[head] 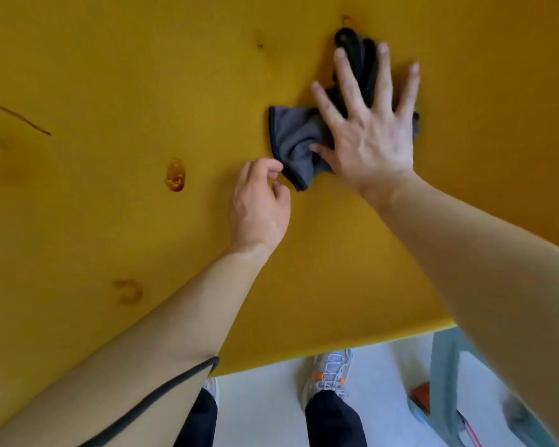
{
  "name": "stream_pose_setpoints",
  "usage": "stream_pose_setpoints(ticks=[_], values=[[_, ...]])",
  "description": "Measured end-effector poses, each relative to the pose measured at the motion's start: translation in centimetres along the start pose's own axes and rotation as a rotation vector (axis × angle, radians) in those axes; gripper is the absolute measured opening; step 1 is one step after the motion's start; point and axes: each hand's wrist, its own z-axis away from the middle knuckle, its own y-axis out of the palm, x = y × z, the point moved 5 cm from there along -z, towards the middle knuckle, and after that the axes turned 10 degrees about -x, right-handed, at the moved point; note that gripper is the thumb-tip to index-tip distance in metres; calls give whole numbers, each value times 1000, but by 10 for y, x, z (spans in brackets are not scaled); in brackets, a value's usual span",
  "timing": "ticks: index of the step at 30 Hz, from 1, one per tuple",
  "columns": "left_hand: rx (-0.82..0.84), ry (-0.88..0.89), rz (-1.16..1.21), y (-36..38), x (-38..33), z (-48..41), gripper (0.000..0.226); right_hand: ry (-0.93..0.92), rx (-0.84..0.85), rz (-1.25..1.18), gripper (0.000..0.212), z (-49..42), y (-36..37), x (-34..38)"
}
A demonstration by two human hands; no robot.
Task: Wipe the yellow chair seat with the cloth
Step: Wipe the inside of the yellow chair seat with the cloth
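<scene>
1. Where the picture begins at its lower edge, a pale floor (384, 398) shows 2 grey shoes; the clearer shoe (329, 372) has orange lace tabs and a dark trouser leg (333, 424) above it.
2. At the lower right stands a teal frame (446, 375) with a red object (421, 396) beside it; what they are cannot be told.
3. The yellow chair seat (110, 91) fills most of the view, its near edge running from lower left up to the right above the shoes.
4. On the left part of the seat lie a brownish ring mark (128, 291), a glossy amber stain (175, 174) and a thin dark line (17, 115), all well apart from the cloth.
5. The left hand (259, 204) sits just beside the cloth's near corner, its fingers (267, 169) curled and pinched together right at the dark hem; whether they actually hold it cannot be told.
6. The cloth (296, 140), grey with a dark border, is bunched on the right half of the seat, its long axis running from the near-left corner up toward the far right.
7. The right hand (368, 130) lies flat on the cloth with all fingers spread wide, pressing rather than gripping.
8. Beyond the fingertips, the cloth's dark far end (349, 40) points toward a crease in the seat, near a small dark spot (259, 45).
</scene>
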Motion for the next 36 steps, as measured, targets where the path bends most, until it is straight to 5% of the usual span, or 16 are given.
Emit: stream_pose_setpoints(ticks=[3,8,11,15,18,22,25,27,31,34,36], values=[[-47,21,-42,-8,8,-10,23,-11,-31,-76,67,12,5,31],[284,30,-226,-17,38,26,10,-315,135,-241,68,125,8,82],[336,120,-252,-30,38,39,12,-526,103,-171,65,89,12,57],[222,271,-247,-30,27,8,39,-264,-81,-92,60,-22,7,16],[152,247,-256,-28,28,-10,34,-172,-123,-156,63,2,7,47],[314,151,-361,-33,40,-4,12,-460,86,-234,93,120,10,90],[451,175,-358,-39,46,9,12,-685,128,-168,84,100,4,58],[368,162,-315,-47,42,0,10,-651,34,-59,62,41,-1,18],[254,68,-299,-47,32,-32,16,-477,-245,105,53,-69,-40,-40],[216,49,-284,-40,24,-44,19,-276,-389,41,51,-85,-42,-16],[178,48,-271,-39,22,-45,21,-274,-317,-89,53,-58,-18,20]])
